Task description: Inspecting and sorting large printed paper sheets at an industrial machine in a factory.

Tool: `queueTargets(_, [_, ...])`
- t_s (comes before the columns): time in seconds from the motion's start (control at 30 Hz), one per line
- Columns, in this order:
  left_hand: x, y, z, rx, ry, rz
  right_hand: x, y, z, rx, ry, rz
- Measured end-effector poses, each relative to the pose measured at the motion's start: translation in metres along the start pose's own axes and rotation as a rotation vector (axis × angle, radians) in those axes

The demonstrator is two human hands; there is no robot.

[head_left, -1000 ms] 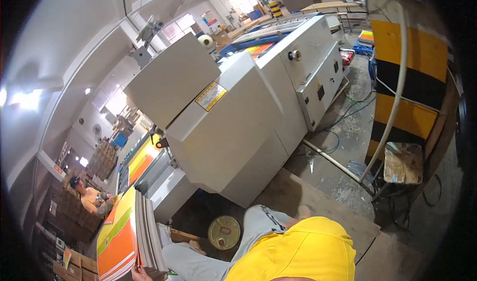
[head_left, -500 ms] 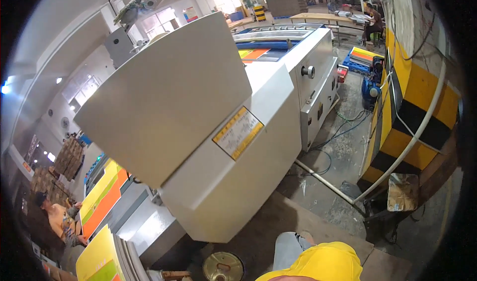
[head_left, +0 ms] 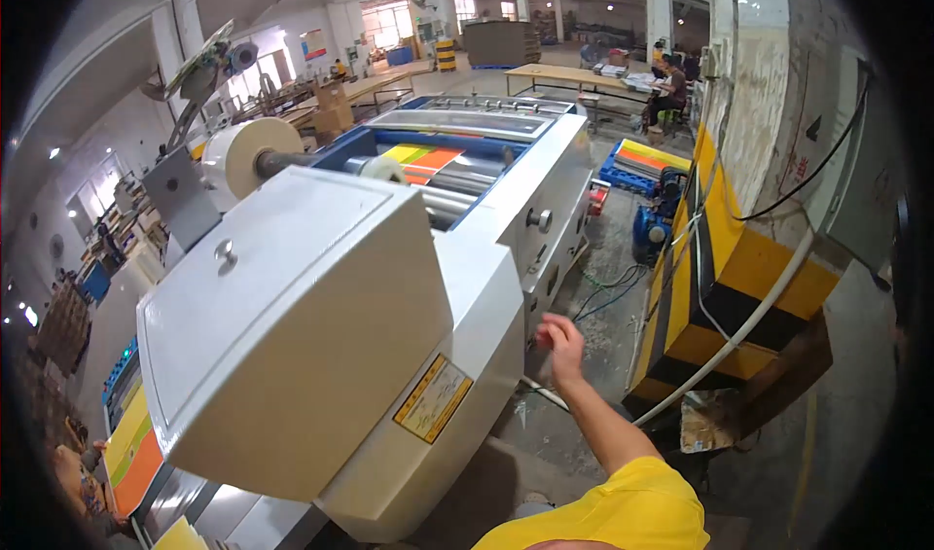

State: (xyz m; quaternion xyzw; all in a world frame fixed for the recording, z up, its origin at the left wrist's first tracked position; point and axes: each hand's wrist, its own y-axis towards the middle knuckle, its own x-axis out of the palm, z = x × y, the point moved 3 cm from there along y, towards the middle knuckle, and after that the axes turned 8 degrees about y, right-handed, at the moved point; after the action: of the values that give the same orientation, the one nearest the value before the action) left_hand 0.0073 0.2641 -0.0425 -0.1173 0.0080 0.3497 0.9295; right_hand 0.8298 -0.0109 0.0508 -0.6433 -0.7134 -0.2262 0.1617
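Note:
Out in front of a yellow sleeve, my right hand (head_left: 561,348) is raised beside the side wall of a large white machine (head_left: 491,302). Its fingers are loosely bent and somewhat apart, and I see nothing in them. Whether the fingertips touch the machine I cannot tell. Left of the hand rises the machine's big pale hood (head_left: 321,297), with a yellow-edged label (head_left: 434,399) below it. A round knob (head_left: 539,220) sticks out of the machine's side beyond the hand. My left hand is out of sight.
To the right stands a yellow-and-black striped pillar base (head_left: 749,278) with a pale pipe (head_left: 720,355) running past it. Cables (head_left: 613,292) lie on the floor by the machine. A large film roll (head_left: 238,156) sits behind the hood. At the left edge, a co-worker (head_left: 83,472) is beside colourful sheets (head_left: 136,458).
My right arm has come into view, reaching forward along the machine's side. The view has shifted, showing the hood's top and the film roll; the machine now appears further left.

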Motion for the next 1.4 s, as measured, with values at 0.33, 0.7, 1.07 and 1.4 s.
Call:
queueTargets(0.33, [0.064, -0.015, 0.049, 0.003, 0.002, -0.109, 0.232, -0.043, -0.155, -1.016, -0.253, -0.673])
queueTargets(0.7, [0.085, -0.005, 0.108, 0.054, 0.038, -0.182, 0.265, -0.05, -0.135, -1.302, -0.476, -0.573])
queueTargets(1.07, [0.09, 0.012, 0.147, 0.13, 0.044, -0.234, 0.262, -0.049, -0.138, -1.27, -0.479, -0.569])
queueTargets(1.4, [0.1, 0.025, 0.14, 0.144, 0.026, -0.292, 0.263, -0.05, -0.136, -1.256, -0.46, -0.565])
